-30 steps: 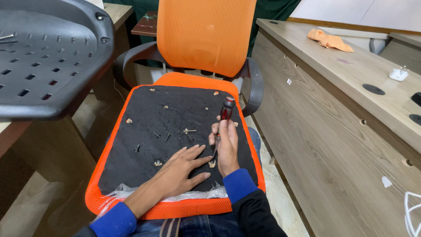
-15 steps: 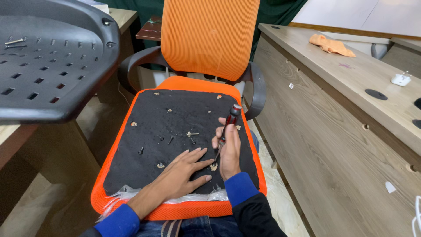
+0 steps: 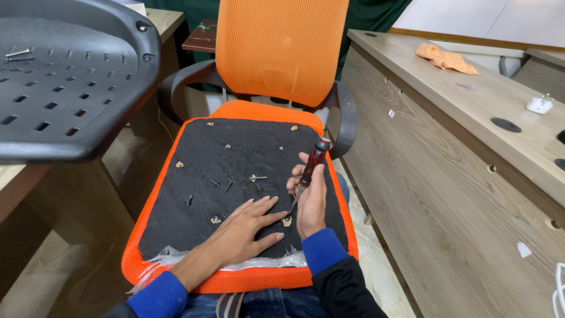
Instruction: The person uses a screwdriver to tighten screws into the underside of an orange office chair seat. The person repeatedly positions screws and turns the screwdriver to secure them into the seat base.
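Since the earlier frames: little change; both hands remain on the black seat panel, the screwdriver leans a touch more upright, and the view has shifted slightly.

Item 1. Right hand (image 3: 311,203): grip closed around the screwdriver (image 3: 306,176), fingers wrapped about the red-and-black handle, shaft slanting down and to the left. Tip rests at a small metal fitting (image 3: 286,221) on the panel, just beside the left fingertips.

Item 2. Left hand (image 3: 244,227): grip open, holding nothing; palm flat on the panel, fingers spread and pointing toward the screwdriver tip.

Item 3. Black seat panel (image 3: 247,147): lies on the orange seat of the office chair (image 3: 276,53), covering most of the cushion. Orange edge shows all round; clear plastic wrap (image 3: 170,259) bunched at the near edge.

Item 4. Loose hardware on the panel: dark screws (image 3: 215,183) and a pale bolt (image 3: 254,177) near the middle, one screw (image 3: 188,200) to the left, small tan fittings toward the far corners.

Item 5. Grey perforated plastic shell (image 3: 65,88): upper left, resting on a wooden tabletop, two bolts (image 3: 17,55) lying on it.

Item 6. Long wooden tabletop (image 3: 471,106), right: carries an orange cloth (image 3: 444,59) and a small white adapter (image 3: 539,105), well apart from the hands.
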